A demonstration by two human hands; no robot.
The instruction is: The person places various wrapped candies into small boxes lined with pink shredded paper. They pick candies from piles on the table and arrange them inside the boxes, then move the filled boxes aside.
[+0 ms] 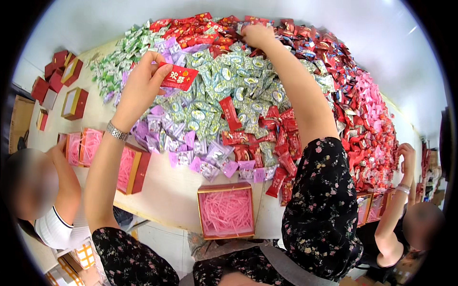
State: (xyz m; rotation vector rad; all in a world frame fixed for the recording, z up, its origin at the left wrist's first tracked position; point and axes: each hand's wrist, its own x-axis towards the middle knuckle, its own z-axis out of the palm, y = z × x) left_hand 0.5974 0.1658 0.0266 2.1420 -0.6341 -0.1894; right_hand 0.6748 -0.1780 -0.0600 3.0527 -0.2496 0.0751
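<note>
My left hand [148,77] pinches a flat red packet with white characters [180,78], held above the pile of wrapped sweets. My right hand [258,35] reaches to the far edge of the pile, among red and dark red packets; its fingertips touch or nearly touch them, and what lies under them is partly hidden. Between the hands spread green and white patterned packets [225,73]. Purple packets [214,153] and long red packets [230,113] lie at the near side. Nearest my body stands a box with a gold rim [226,211], holding pink shredded paper.
Another person [66,189] sits at the left beside boxes with pink shreds [130,169]. A second person [391,225] is at the right. Red and gold boxes [74,103] stand at the table's far left. Pink packets [370,94] lie to the right.
</note>
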